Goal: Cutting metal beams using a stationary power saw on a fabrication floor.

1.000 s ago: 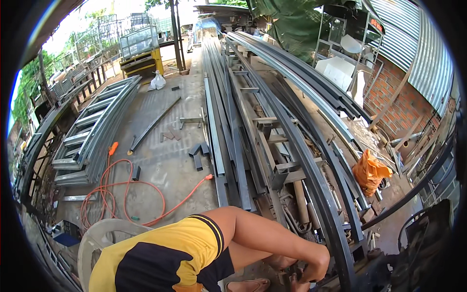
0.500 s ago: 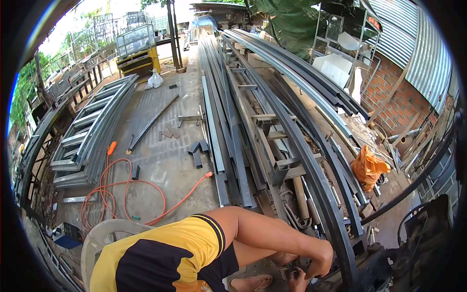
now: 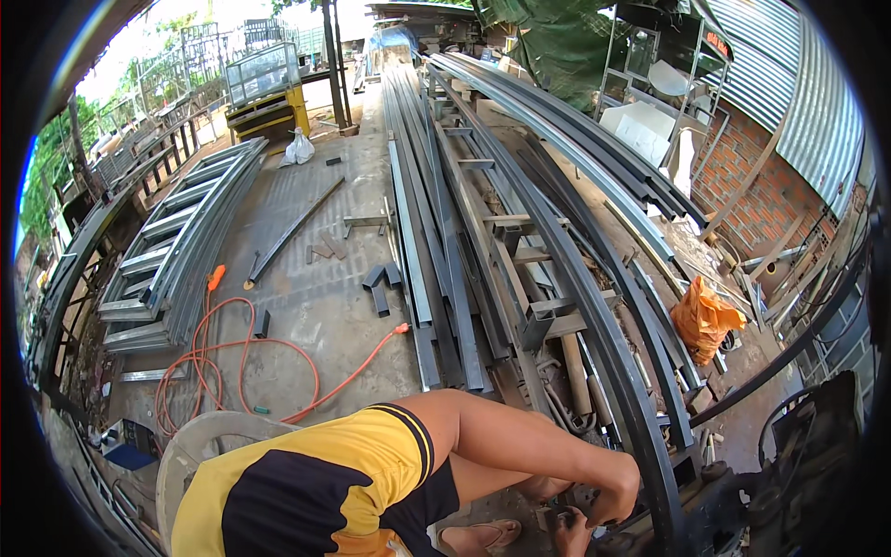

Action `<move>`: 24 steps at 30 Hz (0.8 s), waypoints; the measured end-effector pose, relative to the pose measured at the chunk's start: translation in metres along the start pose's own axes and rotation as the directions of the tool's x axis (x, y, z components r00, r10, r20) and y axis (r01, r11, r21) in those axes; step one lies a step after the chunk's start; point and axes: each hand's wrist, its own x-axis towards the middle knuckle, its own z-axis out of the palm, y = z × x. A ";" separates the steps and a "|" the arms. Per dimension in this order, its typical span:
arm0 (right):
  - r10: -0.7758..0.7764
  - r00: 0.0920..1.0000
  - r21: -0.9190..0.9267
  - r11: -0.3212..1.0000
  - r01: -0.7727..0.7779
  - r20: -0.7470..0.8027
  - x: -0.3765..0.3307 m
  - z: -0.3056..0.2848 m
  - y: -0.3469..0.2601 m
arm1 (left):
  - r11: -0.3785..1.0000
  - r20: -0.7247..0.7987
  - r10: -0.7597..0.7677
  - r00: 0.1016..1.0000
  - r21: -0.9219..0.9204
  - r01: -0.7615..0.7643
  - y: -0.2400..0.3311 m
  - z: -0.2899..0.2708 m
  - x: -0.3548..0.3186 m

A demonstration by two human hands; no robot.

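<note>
My left arm, in a yellow and black sleeve, reaches across to the lower right. At its end my left hand [image 3: 613, 499] bends downward with its fingers curled in, and what they hold is hidden. Close beside it, at the bottom edge, my right hand [image 3: 572, 536] is closed round a small dark piece [image 3: 555, 516] that I cannot make out. Both hands are just left of a long dark steel tube [image 3: 640, 436]. A sandalled foot [image 3: 483, 536] shows to the left of them.
Long steel tubes [image 3: 422, 232] run away from me. Left of them lie an orange cable [image 3: 316, 381], short tube offcuts [image 3: 379, 292] and stacked metal frames [image 3: 176, 251]. I sit on a plastic chair [image 3: 218, 432]. An orange sack [image 3: 705, 320] stands at right; dark machinery [image 3: 807, 455] fills the lower right.
The view has shifted very slightly. My hands stay together at nearly the same spot, with my left wrist a touch farther right.
</note>
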 end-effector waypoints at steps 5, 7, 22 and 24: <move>0.012 1.000 -0.008 1.000 -0.012 -0.010 -0.001 -0.005 -0.007 | 1.000 0.000 -0.013 1.000 0.000 0.013 0.003 -0.002 0.001; 0.019 1.000 -0.010 1.000 -0.019 -0.013 -0.002 -0.007 -0.010 | 1.000 0.005 -0.016 1.000 -0.004 0.016 0.006 -0.003 0.001; 0.063 0.997 -0.048 0.997 -0.064 -0.039 0.007 -0.029 -0.041 | 0.999 0.000 -0.041 0.999 -0.001 0.041 0.002 0.004 0.017; 0.068 0.997 -0.055 0.996 -0.071 -0.045 0.009 -0.034 -0.045 | 0.999 0.014 -0.036 0.999 0.010 0.036 0.003 0.001 0.015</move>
